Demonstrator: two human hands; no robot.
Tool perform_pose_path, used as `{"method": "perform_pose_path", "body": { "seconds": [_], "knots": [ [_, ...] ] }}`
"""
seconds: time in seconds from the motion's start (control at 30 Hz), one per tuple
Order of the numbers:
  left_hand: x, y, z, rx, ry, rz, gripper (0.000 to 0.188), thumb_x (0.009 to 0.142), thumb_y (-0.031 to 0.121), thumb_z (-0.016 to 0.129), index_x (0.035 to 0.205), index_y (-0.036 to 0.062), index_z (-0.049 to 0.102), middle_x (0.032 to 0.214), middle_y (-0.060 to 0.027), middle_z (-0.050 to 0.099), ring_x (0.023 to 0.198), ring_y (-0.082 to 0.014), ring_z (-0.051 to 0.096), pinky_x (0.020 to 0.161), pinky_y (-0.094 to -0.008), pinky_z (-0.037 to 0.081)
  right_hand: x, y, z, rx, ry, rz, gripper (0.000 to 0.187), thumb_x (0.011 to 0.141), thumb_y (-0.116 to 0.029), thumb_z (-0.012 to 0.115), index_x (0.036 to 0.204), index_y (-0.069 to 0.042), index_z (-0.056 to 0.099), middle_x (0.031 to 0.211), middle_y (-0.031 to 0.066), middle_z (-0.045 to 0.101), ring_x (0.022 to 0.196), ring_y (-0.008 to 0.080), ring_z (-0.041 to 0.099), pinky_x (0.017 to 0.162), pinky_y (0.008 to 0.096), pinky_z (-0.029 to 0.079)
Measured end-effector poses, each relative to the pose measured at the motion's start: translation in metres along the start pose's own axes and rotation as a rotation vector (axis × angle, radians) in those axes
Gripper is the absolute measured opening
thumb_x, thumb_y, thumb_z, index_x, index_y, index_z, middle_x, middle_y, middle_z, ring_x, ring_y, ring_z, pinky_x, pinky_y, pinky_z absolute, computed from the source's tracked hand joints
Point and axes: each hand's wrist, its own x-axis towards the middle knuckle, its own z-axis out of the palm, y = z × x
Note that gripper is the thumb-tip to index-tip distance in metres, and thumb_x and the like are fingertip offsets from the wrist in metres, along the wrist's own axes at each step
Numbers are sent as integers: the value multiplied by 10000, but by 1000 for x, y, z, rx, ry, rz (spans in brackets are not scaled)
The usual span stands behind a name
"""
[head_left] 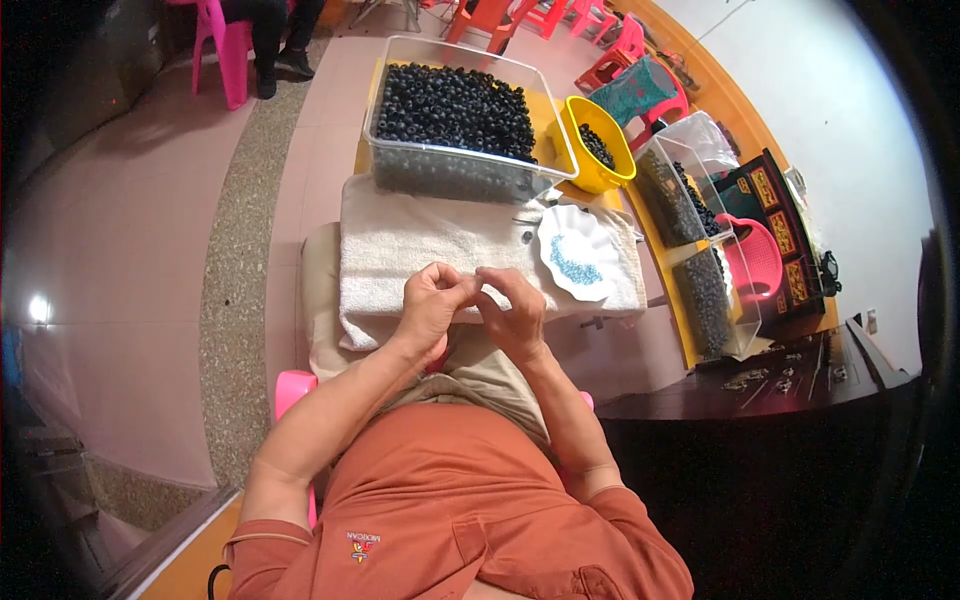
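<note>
Hundreds of dark beads fill the big clear bin point(455, 110) at my twelve o'clock, heaped well up its walls. Full like that, I judge it heavy and stiff-walled, something to take by both long rims rather than by one corner. At two o'clock more clear boxes point(700, 235) hold the same dark beads, with a yellow bowl point(597, 143) between them and the bin, beads in its bottom. The white towel point(420, 245) lies spread just in front of me, soft and nubby, so I expect small round things stay put on it instead of rolling off. On its right end sits a white scalloped plate point(590, 232) with a little drift of blue beads point(575, 266); it looks thin, light and easy to tip.

My left hand point(432, 300) and right hand point(512, 305) meet over the towel's near edge, fingertips pinched together and touching. Whatever is between them is hidden by my fingers; I cannot tell if it is a bead or a thread. A bead that small would be hard, smooth, slippery and nearly weightless, best held by the tips of thumb and forefinger across its middle.
</note>
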Motion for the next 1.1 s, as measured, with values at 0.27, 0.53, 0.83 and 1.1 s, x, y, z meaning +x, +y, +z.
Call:
{"method": "perform_pose_path", "body": {
  "seconds": [0.27, 0.53, 0.83, 1.1],
  "knots": [
    [0, 12, 6, 52, -5, -59, 114, 855, 38, 686, 873, 64, 576, 812, -14, 617, 721, -87, 598, 662, -214, 509, 7, 2, -7, 53, 12, 54, 543, 666, 59, 752, 1170, -32, 573, 935, 134, 677, 845, 276, 678, 717, 342, 543],
    [2, 13, 1, 117, 3, -73, 131, 835, 28, 695, 848, 80, 575, 766, -8, 615, 666, -71, 574, 593, -198, 475, 12, -2, -10, 74, -67, 98, 598, 675, 83, 739, 1232, -25, 549, 989, 137, 690, 925, 263, 683, 818, 342, 533],
    [1, 14, 2, 81, -52, -99, 127, 844, 20, 682, 840, 74, 568, 771, -14, 630, 670, -75, 593, 589, -198, 482, 11, 3, -13, 34, -96, -73, 527, 673, 51, 747, 1161, -32, 565, 973, 151, 666, 881, 283, 675, 756, 347, 541],
    [2, 13, 1, 68, -61, -115, 131, 848, 13, 677, 863, 69, 559, 810, -34, 639, 724, -94, 625, 625, -221, 517, 9, -4, -12, 49, -27, 39, 563, 673, 58, 756, 1194, -32, 562, 998, 140, 675, 895, 274, 678, 764, 343, 543]
  ]
}}
